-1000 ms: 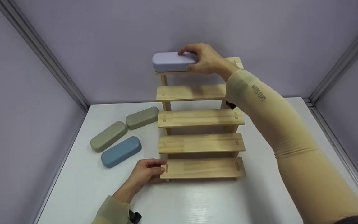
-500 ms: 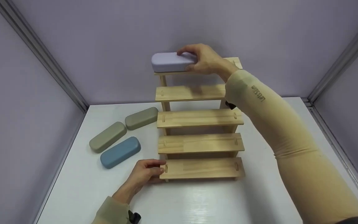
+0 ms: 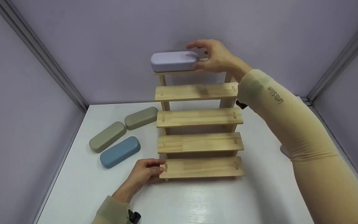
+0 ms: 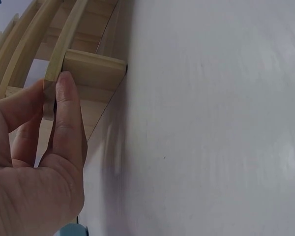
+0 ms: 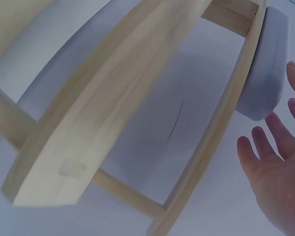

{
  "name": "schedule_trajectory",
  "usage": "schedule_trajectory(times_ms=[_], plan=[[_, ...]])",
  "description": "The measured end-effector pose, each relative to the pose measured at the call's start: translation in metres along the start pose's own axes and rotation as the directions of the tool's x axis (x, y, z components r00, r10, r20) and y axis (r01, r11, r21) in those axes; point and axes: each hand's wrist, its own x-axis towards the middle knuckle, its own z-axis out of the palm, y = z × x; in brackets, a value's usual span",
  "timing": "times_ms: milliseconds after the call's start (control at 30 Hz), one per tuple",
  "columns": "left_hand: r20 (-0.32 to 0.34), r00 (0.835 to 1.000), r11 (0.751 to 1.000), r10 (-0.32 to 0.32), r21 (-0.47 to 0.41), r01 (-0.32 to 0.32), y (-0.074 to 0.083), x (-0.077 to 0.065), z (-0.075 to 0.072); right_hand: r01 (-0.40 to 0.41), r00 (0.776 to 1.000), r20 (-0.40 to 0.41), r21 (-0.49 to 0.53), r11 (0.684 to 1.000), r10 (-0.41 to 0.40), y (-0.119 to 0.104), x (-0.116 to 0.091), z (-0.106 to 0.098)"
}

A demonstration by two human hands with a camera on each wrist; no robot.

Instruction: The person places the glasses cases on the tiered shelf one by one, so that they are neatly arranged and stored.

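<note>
A lavender glasses case point(image 3: 172, 61) lies on the left part of the top step of a wooden stepped rack point(image 3: 199, 116). My right hand point(image 3: 216, 57) is at the case's right end, fingers spread and loose; in the right wrist view the fingers of the right hand point(image 5: 280, 172) stand apart around the end of the lavender case point(image 5: 268, 64). My left hand point(image 3: 146, 172) pinches the left end of the lowest step. In the left wrist view the left hand point(image 4: 44, 162) has thumb and fingers on both faces of that board point(image 4: 61, 54).
Left of the rack, on the white table point(image 3: 179, 202), lie a blue case point(image 3: 120, 152) and two grey-green cases, one nearer point(image 3: 108, 137) and one touching the rack's side in this view point(image 3: 141, 118). Pale panels point(image 3: 179, 25) enclose the back and sides. A grey rounded thing point(image 3: 284, 151) peeks out beside the right sleeve.
My right hand has loosened from the lavender case and shifted right and slightly up, its fingers opening. The case stays on the top step. My left hand keeps its place.
</note>
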Motion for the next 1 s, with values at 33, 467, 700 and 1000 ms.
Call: schedule_trajectory(times_ms=[33,467,700,1000], plan=[[-0.001,1.000,1.000,0.000,-0.001,0.000,0.000,0.000,0.000,0.007,1.000,-0.007,0.008,1.000,-0.007,0.001,-0.002,-0.002],[0.028,0.999,0.999,0.016,-0.043,-0.015,0.000,0.001,-0.003,0.190,0.979,-0.083,0.017,0.982,-0.188,0.036,-0.046,-0.014],[0.027,1.000,1.000,0.014,-0.025,-0.013,0.000,0.001,-0.001,0.234,0.968,-0.070,-0.073,0.970,-0.239,0.059,-0.080,-0.016],[0.020,1.000,1.000,0.008,-0.019,-0.007,0.000,0.003,0.000,0.274,0.957,-0.045,-0.191,0.943,-0.287,0.088,-0.135,-0.016]])
